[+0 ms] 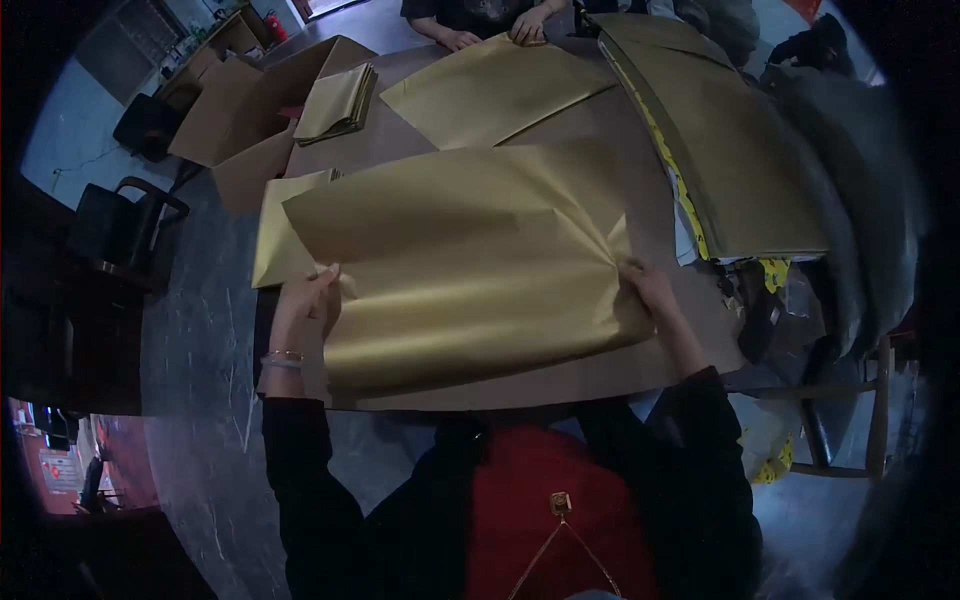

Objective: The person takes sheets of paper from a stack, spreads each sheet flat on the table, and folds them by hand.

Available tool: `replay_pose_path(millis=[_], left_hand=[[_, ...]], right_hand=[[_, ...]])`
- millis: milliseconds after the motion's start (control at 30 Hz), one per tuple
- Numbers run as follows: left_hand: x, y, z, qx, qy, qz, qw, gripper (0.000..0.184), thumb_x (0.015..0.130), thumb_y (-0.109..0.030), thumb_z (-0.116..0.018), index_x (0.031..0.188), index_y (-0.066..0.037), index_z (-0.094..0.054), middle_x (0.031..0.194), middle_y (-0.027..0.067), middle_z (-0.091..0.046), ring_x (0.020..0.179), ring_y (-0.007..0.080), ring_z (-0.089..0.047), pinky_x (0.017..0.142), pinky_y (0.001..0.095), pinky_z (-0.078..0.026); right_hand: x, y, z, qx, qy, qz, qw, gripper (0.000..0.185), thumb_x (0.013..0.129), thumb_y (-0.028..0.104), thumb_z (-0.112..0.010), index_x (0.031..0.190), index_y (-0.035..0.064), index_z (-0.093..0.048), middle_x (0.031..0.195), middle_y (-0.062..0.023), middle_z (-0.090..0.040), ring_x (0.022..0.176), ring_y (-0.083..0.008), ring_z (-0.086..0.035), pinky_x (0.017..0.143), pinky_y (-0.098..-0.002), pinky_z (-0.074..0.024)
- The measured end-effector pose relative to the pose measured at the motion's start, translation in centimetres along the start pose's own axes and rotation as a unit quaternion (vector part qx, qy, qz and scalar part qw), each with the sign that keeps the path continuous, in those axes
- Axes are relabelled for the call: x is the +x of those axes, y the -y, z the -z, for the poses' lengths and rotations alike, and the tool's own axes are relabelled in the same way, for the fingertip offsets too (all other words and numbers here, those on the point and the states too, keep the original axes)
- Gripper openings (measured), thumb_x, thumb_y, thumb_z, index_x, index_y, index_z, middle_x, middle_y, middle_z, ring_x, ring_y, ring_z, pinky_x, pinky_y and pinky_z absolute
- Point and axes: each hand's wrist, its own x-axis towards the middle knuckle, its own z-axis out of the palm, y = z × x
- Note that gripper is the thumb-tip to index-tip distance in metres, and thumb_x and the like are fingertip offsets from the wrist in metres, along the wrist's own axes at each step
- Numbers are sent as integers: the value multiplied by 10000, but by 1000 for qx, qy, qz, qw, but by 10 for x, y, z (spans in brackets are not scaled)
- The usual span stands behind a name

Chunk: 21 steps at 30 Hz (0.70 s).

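Note:
A large sheet of gold paper (470, 270) stretches between my two hands above the brown-covered table (560, 385). My left hand (312, 295) pinches its left edge, with a bracelet on the wrist. On the opposite edge, my right hand (650, 285) grips the paper, and creases fan out from that grip. The sheet bows along its near side, where it curves downward. Partly hidden behind its left end lies a stack of folded gold paper (280, 235).
Across the table a person's hands (530, 25) rest on another gold sheet (490, 95). A folded gold stack (335, 103) lies near an open cardboard box (235, 115). To the right is a tall pile of large sheets (730, 150). Chairs (120, 230) stand at left.

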Motion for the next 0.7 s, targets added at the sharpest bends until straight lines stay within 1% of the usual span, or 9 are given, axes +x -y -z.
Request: replay_pose_path(millis=[67,100,167,200,267,367,433,567,700], left_hand=[[14,24,-10,9,22,-23,999,490,859,-474,-601,623,-55,-506,493,-8,-441,416,88,-418,381,266,-285],[10,36,-15,71,-14,-32,997,495,881,-476,-567,656,-37,-531,542,-11,-478,489,87,-449,426,258,-318],[-30,21,-25,85,-28,-25,996,507,903,-474,-534,715,-5,-580,590,-25,-493,560,76,-455,487,253,-351],[-37,51,-38,-24,-67,-108,992,522,918,-468,-512,774,24,-610,658,-36,-497,639,64,-437,547,240,-352],[-44,101,-35,-25,-28,31,999,513,937,-443,-490,821,42,-609,692,-33,-485,669,65,-416,573,244,-353],[-101,93,-40,-25,-51,69,996,474,943,-417,-495,837,31,-608,710,-29,-480,690,65,-401,593,239,-348],[-119,103,-42,-63,-67,42,995,510,927,-442,-516,985,49,-644,805,30,-601,746,111,-545,684,280,-444],[-136,107,-47,-141,-63,44,987,411,928,-374,-544,838,18,-631,691,9,-544,647,107,-502,601,276,-408],[-128,127,-47,-52,-43,12,998,373,912,-318,-575,761,23,-568,646,2,-502,651,71,-431,592,251,-378]], right_hand=[[10,0,-3,-118,-36,18,992,447,829,346,-638,1030,-51,-594,807,-146,-650,731,-201,-626,646,-337,-479],[11,2,-4,-115,-38,17,993,447,829,346,-638,1030,-51,-594,807,-146,-650,731,-201,-626,646,-337,-479],[6,1,-7,-67,-65,-4,996,445,823,339,-642,1009,-62,-590,806,-173,-646,755,-210,-631,666,-353,-475],[6,-4,-7,-65,-67,-11,996,445,823,339,-642,1009,-62,-590,806,-173,-646,755,-210,-631,666,-353,-475],[12,-11,-8,-143,-80,47,985,456,819,344,-644,1001,-69,-582,815,-210,-635,758,-246,-636,680,-372,-472],[9,-1,-12,-141,-89,50,985,463,819,357,-639,969,-76,-575,826,-242,-625,769,-301,-641,680,-386,-472],[14,-6,-15,-140,-88,53,985,458,816,355,-640,953,-78,-576,829,-244,-627,784,-325,-639,682,-391,-473],[10,5,-16,-159,-105,50,980,424,798,331,-647,896,-77,-588,835,-250,-630,823,-363,-634,688,-409,-476],[19,-8,-18,-168,-105,77,977,387,783,315,-648,852,-64,-604,825,-243,-626,808,-384,-620,688,-421,-473]])
